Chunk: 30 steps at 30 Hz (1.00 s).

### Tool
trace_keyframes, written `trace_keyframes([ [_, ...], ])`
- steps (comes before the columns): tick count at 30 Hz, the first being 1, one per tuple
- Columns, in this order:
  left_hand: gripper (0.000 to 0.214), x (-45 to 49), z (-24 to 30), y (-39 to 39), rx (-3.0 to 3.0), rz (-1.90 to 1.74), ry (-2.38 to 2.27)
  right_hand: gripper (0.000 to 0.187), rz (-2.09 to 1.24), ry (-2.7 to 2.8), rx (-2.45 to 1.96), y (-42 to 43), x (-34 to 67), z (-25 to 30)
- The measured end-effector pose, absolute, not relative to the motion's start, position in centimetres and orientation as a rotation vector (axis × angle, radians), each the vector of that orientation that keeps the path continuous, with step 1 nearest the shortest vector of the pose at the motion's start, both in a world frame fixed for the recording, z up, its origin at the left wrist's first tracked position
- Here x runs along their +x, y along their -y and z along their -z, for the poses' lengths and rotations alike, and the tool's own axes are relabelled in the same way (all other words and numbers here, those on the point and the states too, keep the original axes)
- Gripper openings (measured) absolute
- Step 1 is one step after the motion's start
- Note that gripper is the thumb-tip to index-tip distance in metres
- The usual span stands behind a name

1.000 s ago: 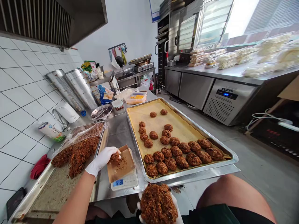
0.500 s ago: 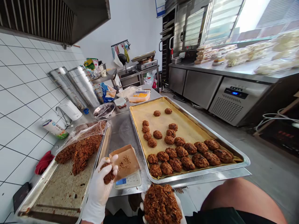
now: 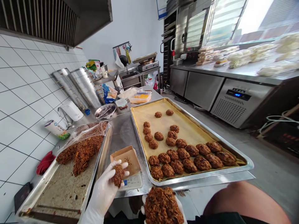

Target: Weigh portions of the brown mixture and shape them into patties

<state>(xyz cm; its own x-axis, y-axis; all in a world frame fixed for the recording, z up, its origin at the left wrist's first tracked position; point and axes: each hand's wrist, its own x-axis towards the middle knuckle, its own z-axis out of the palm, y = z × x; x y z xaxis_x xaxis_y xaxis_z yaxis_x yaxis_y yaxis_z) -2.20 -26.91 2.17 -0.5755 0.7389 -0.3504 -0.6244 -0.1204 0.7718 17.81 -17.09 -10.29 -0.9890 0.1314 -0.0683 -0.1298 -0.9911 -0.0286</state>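
- The person's left hand (image 3: pixel 102 193), in a white disposable glove, was curled up, with the fingers and thumb pinching a small lump of dark brown mixture (image 3: pixel 118 175).
- That lump sat in the hand just above a digital kitchen scale (image 3: pixel 133 184), not touching it.
- A folded brown paper liner (image 3: pixel 125 161) lay on the scale, with a few crumbs in it.
- The right hand (image 3: pixel 179 207), gloved too, was cupped under a large clump of the same mixture (image 3: pixel 162 207), its fingers showing on either side. The clump hid most of that hand.
- To the left, a steel sheet pan (image 3: pixel 38 186) held a heap of mixture (image 3: pixel 83 155), partly covered by clear plastic film (image 3: pixel 88 130).
- To the right, a steel baking tray (image 3: pixel 205 176) lined with a yellow mat (image 3: pixel 187 127) carried rows of flattened round patties (image 3: pixel 177 166), the nearest rows packed closely.
- Both pans and the scale stood on a stainless steel table (image 3: pixel 121 133).
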Motion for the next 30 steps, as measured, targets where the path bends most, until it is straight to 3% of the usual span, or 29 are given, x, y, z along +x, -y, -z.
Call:
trace_keyframes([
  [4, 0.023, -2.6, -0.6, 26.8, 0.068, -1.919, -1.175, 0.053, -3.006, 0.169, -0.122, 16.5, 18.1, 9.0],
  [8, 0.036, -2.4, 0.2, 26.9, 0.032, -1.939, -1.156, 0.053, -2.981, 0.278, -0.101, 16.2, 18.3, 7.4],
  [11, 0.021, -1.8, 0.0, 27.3, 0.039, -1.96, -1.237, 0.052, -2.983, 0.276, -0.098, 16.3, 18.3, 6.9],
  [16, 0.022, -1.3, 0.1, 27.6, 0.181, -1.914, -1.351, 0.05, -2.967, 0.267, -0.106, 16.4, 18.3, 6.8],
  [20, 0.021, -1.4, 0.0, 27.2, 0.136, -1.939, -1.184, 0.051, -2.956, 0.241, -0.125, 16.4, 18.3, 6.9],
  [26, 0.045, -0.8, 0.3, 26.4, 0.002, -2.05, -1.035, 0.05, -2.955, 0.188, -0.169, 16.3, 18.4, 7.1],
  [30, 0.028, -0.8, 0.0, 26.7, 0.05, -1.887, -1.091, 0.052, -2.949, 0.157, -0.197, 16.2, 18.5, 7.3],
])
